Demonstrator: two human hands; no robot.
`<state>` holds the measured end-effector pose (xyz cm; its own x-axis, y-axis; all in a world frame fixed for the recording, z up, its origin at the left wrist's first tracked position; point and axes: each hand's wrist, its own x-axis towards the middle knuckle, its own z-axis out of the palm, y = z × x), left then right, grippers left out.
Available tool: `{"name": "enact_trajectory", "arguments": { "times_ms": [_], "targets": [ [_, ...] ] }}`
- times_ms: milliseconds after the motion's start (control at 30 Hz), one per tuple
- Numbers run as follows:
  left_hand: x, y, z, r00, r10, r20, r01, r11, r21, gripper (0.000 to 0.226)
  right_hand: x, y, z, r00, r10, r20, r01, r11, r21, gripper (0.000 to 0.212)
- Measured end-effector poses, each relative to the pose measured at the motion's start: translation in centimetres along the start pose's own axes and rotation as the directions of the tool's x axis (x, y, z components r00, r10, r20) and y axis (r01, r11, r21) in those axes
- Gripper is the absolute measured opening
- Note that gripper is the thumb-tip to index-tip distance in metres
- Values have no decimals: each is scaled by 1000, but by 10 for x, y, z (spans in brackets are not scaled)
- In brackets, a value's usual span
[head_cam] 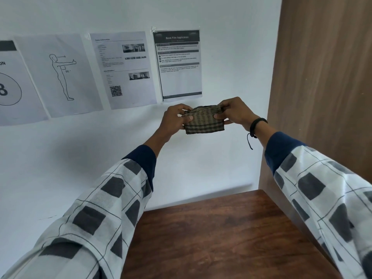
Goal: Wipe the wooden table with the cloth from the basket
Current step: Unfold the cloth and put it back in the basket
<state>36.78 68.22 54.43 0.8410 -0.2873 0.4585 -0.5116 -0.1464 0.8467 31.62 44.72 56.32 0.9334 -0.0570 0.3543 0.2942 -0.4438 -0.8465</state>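
White wall behind, dark brown wooden table (pixel 221 238) below: both hands hold a folded olive-and-black checked cloth (pixel 203 120) up in the air.

Left hand (pixel 175 119) pinches the cloth's left edge, thumb on the front and fingers behind; right hand (pixel 234 113) pinches the right edge the same way, so the cloth hangs stretched between them, well above the table and clear of it. A black cord bracelet (pixel 256 125) circles the right wrist. Both arms wear white sleeves with grey squares (pixel 104 208). Four printed paper sheets (pixel 124 69) are stuck to the wall, and a light wood panel (pixel 326 77) stands at the right.
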Motion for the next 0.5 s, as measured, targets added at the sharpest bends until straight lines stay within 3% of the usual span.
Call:
{"name": "enact_trajectory", "arguments": {
  "times_ms": [300, 500],
  "targets": [
    [2, -5, 21, 999, 5, 50, -2, 999, -50, 19, -22, 5, -13, 997, 68, -21, -70, 991, -116, 26],
    [-12, -7, 72, 984, -51, 168, 59, 997, -45, 23, -65, 31, -48, 986, 146, -79, -154, 983, -103, 39]
  ]
}}
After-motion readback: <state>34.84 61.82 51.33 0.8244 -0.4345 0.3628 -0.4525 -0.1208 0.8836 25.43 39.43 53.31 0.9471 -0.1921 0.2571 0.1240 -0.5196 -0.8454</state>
